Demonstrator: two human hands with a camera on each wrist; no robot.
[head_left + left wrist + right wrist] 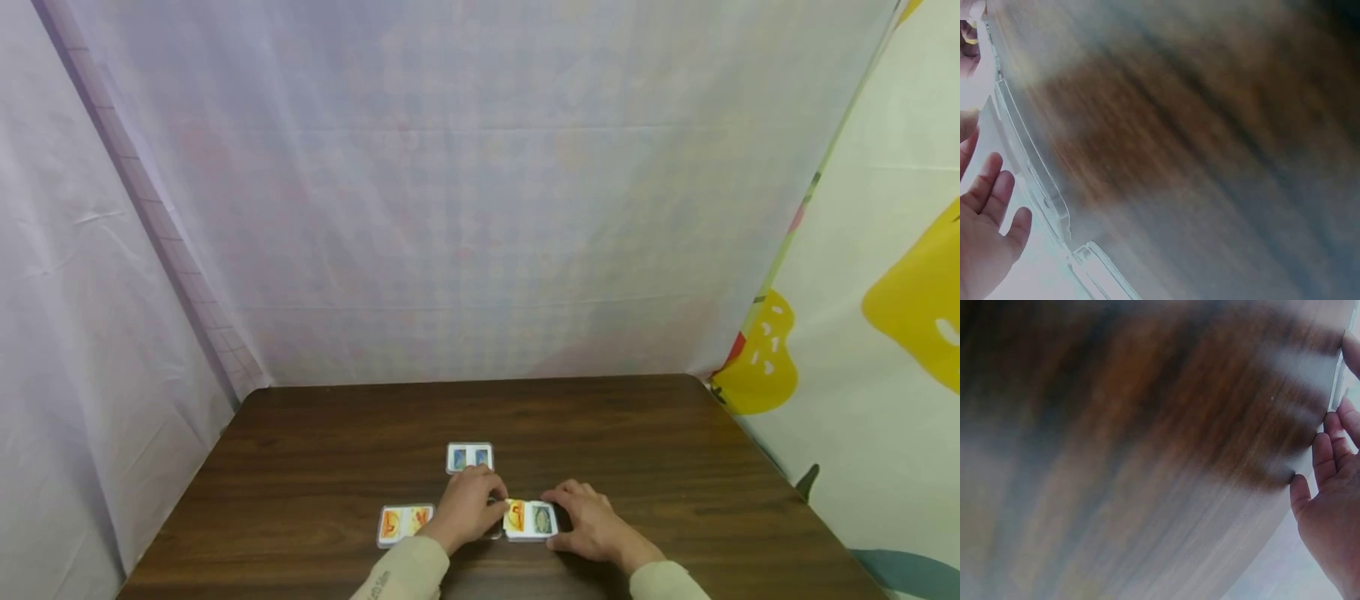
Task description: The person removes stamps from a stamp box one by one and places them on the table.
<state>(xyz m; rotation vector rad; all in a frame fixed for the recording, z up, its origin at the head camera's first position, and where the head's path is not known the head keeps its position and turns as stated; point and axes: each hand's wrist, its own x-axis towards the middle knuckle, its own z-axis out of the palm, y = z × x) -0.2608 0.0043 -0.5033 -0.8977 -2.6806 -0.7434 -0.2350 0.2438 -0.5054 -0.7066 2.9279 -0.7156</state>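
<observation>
Now the card stack [531,523] lies lengthwise sideways on the counter [337,450], between the left hand [469,505], whose curled fingers pinch its yellow card [515,515], and the right hand [594,523], gripping its right end.

A pale curtain [480,192] hangs behind the brown wood-grained table [615,433]. Yellow shapes [918,300] mark the white cloth [840,467] at right.
</observation>
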